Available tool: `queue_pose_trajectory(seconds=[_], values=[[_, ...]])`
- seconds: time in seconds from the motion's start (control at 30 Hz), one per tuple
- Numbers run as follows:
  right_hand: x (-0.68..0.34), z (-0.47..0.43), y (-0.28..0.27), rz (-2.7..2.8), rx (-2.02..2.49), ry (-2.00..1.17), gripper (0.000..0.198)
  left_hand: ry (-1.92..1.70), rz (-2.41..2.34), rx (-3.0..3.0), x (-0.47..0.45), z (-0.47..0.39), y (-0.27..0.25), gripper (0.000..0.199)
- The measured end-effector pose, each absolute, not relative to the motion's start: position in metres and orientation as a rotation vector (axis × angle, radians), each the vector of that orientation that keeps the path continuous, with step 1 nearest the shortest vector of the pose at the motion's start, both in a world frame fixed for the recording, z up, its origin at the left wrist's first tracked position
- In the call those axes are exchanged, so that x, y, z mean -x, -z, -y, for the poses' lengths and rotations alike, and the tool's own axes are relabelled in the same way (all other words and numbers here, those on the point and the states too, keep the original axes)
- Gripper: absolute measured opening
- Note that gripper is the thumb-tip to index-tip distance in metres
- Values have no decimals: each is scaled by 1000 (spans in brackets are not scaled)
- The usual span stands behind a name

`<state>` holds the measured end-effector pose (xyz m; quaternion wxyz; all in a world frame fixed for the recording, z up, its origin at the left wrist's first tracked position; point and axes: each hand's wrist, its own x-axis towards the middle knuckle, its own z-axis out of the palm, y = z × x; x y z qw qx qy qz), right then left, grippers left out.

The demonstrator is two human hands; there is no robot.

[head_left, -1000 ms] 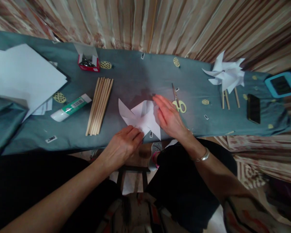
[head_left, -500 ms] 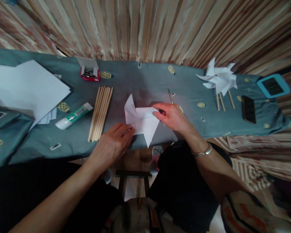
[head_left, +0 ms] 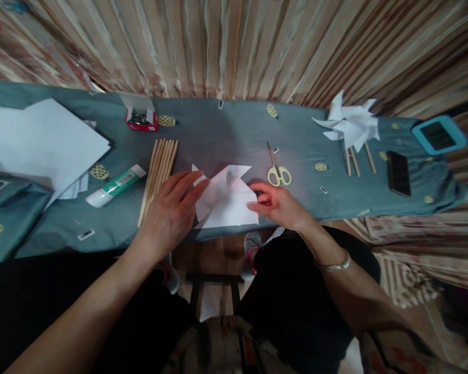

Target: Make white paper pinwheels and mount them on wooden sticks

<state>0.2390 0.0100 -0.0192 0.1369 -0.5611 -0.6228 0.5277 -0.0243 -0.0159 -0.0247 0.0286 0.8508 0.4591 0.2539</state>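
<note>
A white sheet of paper with cut, lifted flaps [head_left: 230, 200] lies near the front edge of the cloth-covered table. My left hand [head_left: 171, 208] holds its left side, fingers closed over a flap; the fingertips partly cover the paper there. At the right edge, my right hand [head_left: 276, 205] pinches the paper between thumb and fingers. Just beyond my right hand lie yellow-handled scissors [head_left: 277, 174], their blades pointing away from me. Beside my left hand is a row of several wooden sticks [head_left: 159, 166], its lower part partly hidden by the hand.
On the left are a glue stick [head_left: 116, 186], stacked white paper [head_left: 50, 140] and a red box of small metal pieces [head_left: 141, 119]. To the right are white paper pinwheels [head_left: 351, 122] on sticks, a phone [head_left: 399, 173] and a blue-framed device [head_left: 439, 135].
The paper has turned, so its flaps point differently. My left hand has shifted up and left; my right hand has come lower, uncovering the scissors' handles.
</note>
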Motion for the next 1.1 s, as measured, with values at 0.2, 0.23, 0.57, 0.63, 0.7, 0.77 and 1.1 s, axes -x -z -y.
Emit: queue_pose_trajectory(seconds=[0.2,0.23,0.57,0.63,0.7,0.77,1.1], values=[[-244,-11,31,1790,1646,-1393,47,-679,-1391,-2611,35,18,27,34],[-245,-11,32,1811,1638,-1378,46,-661,-1393,-2590,38,18,27,33],[-245,-12,24,1914,1694,-1203,46,-883,-1220,-2677,15,38,10,25],[-243,-11,23,1906,1702,-1274,47,-809,-1050,-2763,4,48,14,16],[-242,-9,21,1916,1711,-1319,48,-743,-1019,-2807,-5,55,20,14],[-242,-8,17,1965,1705,-1295,48,-688,-1044,-2824,-10,58,26,14],[-237,-2,2,2332,1350,-386,28,-421,-1124,-2847,-13,47,22,17]])
